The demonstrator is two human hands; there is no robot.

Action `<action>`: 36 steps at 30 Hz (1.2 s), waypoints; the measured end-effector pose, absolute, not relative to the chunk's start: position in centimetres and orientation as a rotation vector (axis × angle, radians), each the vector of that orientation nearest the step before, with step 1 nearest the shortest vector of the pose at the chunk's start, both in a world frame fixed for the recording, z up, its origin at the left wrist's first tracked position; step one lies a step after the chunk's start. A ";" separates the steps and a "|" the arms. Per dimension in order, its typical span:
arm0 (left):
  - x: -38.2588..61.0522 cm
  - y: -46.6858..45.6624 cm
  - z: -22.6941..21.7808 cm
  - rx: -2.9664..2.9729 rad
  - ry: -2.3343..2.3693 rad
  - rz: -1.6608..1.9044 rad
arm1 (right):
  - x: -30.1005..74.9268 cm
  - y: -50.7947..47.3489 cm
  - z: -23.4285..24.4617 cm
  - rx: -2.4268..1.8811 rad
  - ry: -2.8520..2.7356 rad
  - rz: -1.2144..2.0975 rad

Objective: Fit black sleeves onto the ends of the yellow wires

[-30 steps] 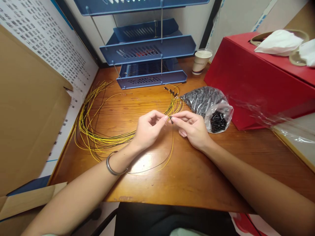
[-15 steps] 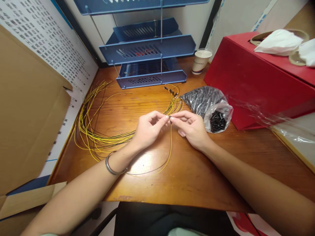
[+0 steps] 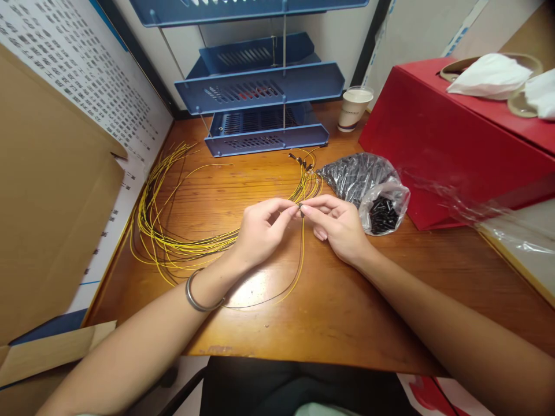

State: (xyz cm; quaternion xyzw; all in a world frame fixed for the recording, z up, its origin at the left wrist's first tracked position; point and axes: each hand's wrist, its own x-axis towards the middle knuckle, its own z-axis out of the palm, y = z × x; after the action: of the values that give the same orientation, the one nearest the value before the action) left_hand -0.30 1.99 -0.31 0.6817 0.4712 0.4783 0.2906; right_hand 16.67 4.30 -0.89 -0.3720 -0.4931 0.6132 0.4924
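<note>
My left hand point(image 3: 262, 228) and my right hand point(image 3: 340, 228) meet above the middle of the table, both with thumb and forefinger pinched. Between the fingertips shows a small black connector point(image 3: 302, 213), partly covered by them. From it a thin yellow and black wire point(image 3: 303, 254) hangs down and curves left towards my left wrist. Under and beyond my left hand lies a looped bundle of yellow and black wires point(image 3: 186, 245), several with dark ends beyond my fingers. Right of these ends sits a clear plastic bag point(image 3: 359, 173), its mouth showing small black pieces point(image 3: 384, 215).
A blue tiered tray rack point(image 3: 269, 141) stands at the back, beside a paper cup point(image 3: 354, 108). At right is a red box point(image 3: 451, 144) with tape rolls and white tissue on top. Cardboard point(image 3: 52, 190) rises along the left side of the wooden table point(image 3: 338, 323).
Both hands stay pinched together at nearly the same spot. The fingertips and the hanging wire have shifted very slightly right.
</note>
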 end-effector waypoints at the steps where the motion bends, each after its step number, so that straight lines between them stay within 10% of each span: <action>1: -0.3 2.0 -0.2 1.841 1.267 1.277 | 16.7 4.3 -0.9 -0.902 -1.196 1.489; 16: -3.1 2.6 3.6 2.117 1.595 1.274 | 16.7 4.3 -1.3 -0.923 -1.202 1.494; 24: -7.5 2.6 6.1 2.255 1.647 0.174 | 17.4 4.8 -1.1 -0.949 -1.091 1.465; 36: -8.1 3.2 5.5 2.178 1.543 -0.044 | 17.7 8.0 1.4 -1.241 -1.325 1.173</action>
State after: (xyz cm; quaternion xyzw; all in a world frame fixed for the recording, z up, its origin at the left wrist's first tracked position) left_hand -8.14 3.25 5.48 0.7932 0.5620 -0.0161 0.2339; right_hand 17.66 7.98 1.41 -0.5064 -0.5408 0.4789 0.4709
